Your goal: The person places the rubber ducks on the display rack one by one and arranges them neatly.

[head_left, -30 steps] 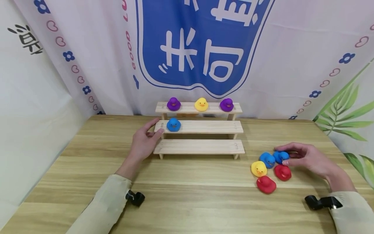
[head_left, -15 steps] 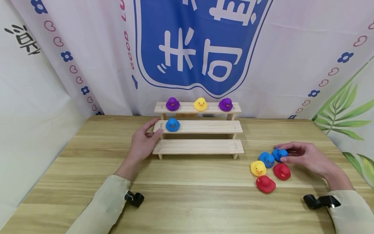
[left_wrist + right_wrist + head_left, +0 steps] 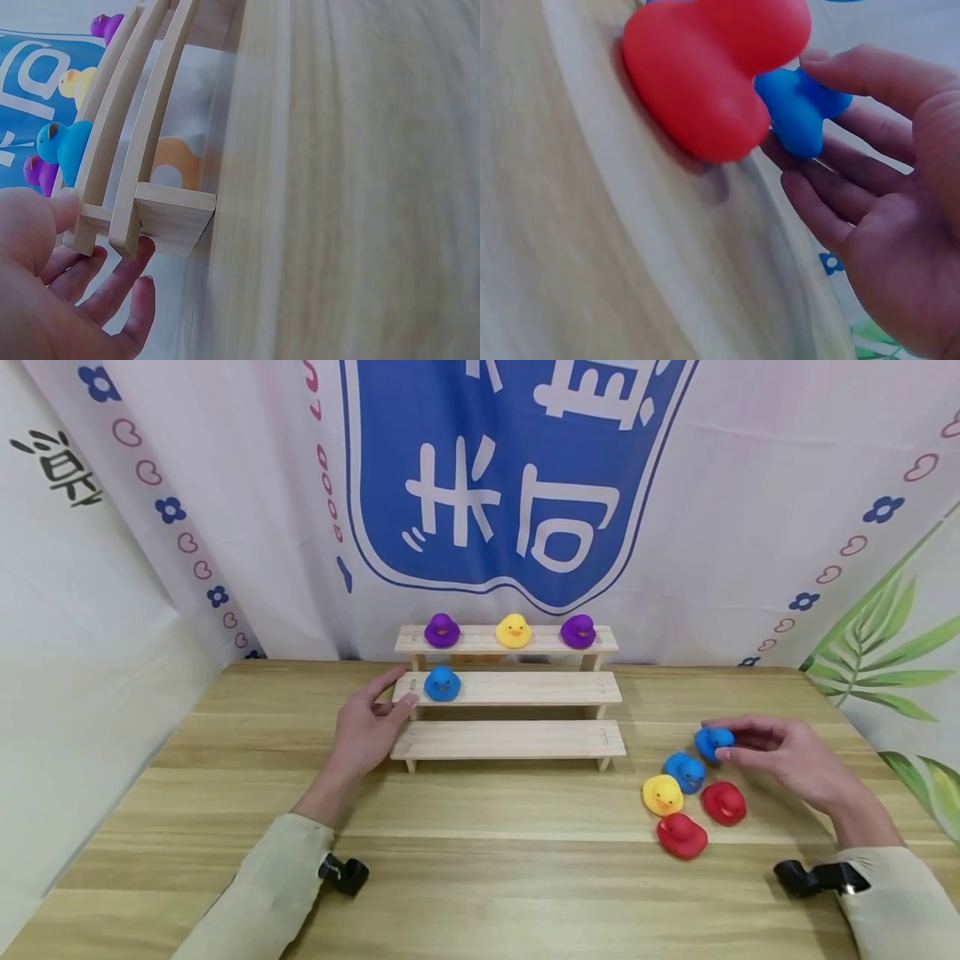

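A three-tier wooden display stand stands at the table's back. My left hand grips the left end of its middle tier; in the left wrist view the thumb lies by a blue duck, with fingers below the board. My right hand pinches a blue rubber duck between thumb and fingers, seen beyond a red duck in the right wrist view. Close by on the table lie another blue duck, a yellow duck and two red ducks, one nearer the hand and one in front.
On the top tier sit a purple duck, a yellow duck and another purple duck. A printed curtain hangs right behind the stand. Each sleeve carries a black wrist mount, such as the left mount.
My right hand has drawn the pinched blue duck slightly up and away from the group, opening a gap to the red duck. The left hand keeps its hold on the stand.
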The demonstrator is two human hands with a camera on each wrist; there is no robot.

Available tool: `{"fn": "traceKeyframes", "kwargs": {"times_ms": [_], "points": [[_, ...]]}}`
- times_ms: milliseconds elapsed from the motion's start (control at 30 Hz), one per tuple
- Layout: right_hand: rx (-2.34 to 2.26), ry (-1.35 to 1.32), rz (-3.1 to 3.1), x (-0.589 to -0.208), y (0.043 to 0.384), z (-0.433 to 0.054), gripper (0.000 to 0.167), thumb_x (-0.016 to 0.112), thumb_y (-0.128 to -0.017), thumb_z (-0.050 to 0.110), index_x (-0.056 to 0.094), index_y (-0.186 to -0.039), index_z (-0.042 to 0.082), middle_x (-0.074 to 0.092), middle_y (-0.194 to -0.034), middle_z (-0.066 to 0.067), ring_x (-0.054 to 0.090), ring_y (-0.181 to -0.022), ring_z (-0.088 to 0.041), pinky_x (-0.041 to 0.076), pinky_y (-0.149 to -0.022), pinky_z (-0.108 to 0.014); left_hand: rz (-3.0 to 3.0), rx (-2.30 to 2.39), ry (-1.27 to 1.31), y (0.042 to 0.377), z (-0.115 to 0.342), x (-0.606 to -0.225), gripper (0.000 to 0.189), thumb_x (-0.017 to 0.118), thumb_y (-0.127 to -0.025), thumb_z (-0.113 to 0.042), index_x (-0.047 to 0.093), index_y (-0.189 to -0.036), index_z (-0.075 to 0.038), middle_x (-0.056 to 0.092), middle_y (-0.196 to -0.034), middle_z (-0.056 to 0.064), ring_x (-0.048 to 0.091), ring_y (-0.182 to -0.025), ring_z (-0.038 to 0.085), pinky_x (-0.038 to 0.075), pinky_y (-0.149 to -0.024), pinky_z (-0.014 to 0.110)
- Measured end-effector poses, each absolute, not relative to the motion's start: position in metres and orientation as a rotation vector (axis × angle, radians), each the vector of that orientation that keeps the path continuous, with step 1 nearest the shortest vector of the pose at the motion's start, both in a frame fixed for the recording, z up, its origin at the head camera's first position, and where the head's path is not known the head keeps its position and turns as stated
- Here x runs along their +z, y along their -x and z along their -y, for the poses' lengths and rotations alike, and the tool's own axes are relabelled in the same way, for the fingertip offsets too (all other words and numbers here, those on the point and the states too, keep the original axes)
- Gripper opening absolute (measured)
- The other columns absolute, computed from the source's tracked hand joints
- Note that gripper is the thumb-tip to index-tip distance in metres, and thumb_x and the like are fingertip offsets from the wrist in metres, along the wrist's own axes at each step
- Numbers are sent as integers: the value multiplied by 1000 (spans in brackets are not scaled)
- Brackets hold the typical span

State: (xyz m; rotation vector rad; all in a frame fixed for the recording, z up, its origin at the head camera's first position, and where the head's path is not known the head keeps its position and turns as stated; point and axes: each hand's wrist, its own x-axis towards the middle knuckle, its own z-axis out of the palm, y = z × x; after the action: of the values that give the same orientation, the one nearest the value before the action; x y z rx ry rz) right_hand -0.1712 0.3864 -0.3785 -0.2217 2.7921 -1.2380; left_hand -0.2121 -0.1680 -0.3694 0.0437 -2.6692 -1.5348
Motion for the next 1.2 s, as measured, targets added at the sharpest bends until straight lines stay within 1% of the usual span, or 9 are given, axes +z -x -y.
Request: {"fn": "traceKeyframes", "kwargs": {"times_ms": [200,367,600,700,833,900,967,1100,1200], "points": [[-1297,246,-2808,-375,171,-376,48,73,-102,30,65,-144,9,65,-122,34,66,-109,10,54,-87,-8,2663,-1528,-39,213,168,-370,55,64,-107,-38,48,-160,-33,44,-169,4,66,-127,32,56,-96,38],[-1315,227,-2815,-373,171,-368,49,72,-103,32,64,-145,9,64,-121,35,66,-109,9,54,-87,-8,2669,-1515,-40,213,168,-372,56,63,-107,-38,48,-160,-33,45,-169,4,66,-125,32,55,-91,32],[-1332,201,-2805,-371,172,-357,53,70,-104,38,61,-148,11,62,-123,34,63,-108,13,53,-88,-8,2663,-1521,-50,213,168,-372,55,64,-107,-38,48,-160,-33,45,-169,4,66,-121,30,54,-85,26],[-1351,212,-2794,-370,172,-351,53,70,-104,37,60,-148,10,64,-127,28,63,-109,12,54,-89,-8,2655,-1528,-47,212,167,-371,55,64,-107,-37,49,-160,-33,46,-168,4,66,-118,30,53,-83,26],[-1364,228,-2786,-368,171,-343,53,69,-104,36,60,-150,11,67,-138,10,64,-110,10,54,-89,-9,2650,-1539,-34,211,168,-370,55,64,-107,-37,49,-160,-32,45,-168,5,66,-117,30,53,-82,25],[-1370,233,-2787,-367,171,-340,52,69,-105,36,59,-150,12,66,-141,5,63,-111,10,54,-90,-9,2648,-1543,-32,211,168,-370,55,64,-107,-38,49,-160,-32,46,-168,5,66,-117,29,53,-82,25],[-1388,243,-2785,-366,171,-336,53,69,-105,35,59,-151,11,67,-140,8,64,-111,10,54,-90,-9,2645,-1543,-33,211,169,-371,55,64,-107,-37,49,-160,-32,46,-168,5,67,-117,29,53,-82,25],[-1454,274,-2776,-363,170,-329,51,69,-105,31,59,-150,9,65,-130,23,66,-111,8,54,-90,-9,2646,-1534,-37,211,169,-371,55,65,-107,-37,49,-160,-31,46,-168,5,67,-117,29,53,-81,23],[-1493,302,-2774,-361,170,-323,49,70,-105,28,60,-148,9,66,-129,24,67,-111,7,55,-90,-9,2651,-1537,-37,211,168,-370,56,64,-107,-38,49,-160,-33,45,-168,4,67,-119,29,53,-81,23]]}}
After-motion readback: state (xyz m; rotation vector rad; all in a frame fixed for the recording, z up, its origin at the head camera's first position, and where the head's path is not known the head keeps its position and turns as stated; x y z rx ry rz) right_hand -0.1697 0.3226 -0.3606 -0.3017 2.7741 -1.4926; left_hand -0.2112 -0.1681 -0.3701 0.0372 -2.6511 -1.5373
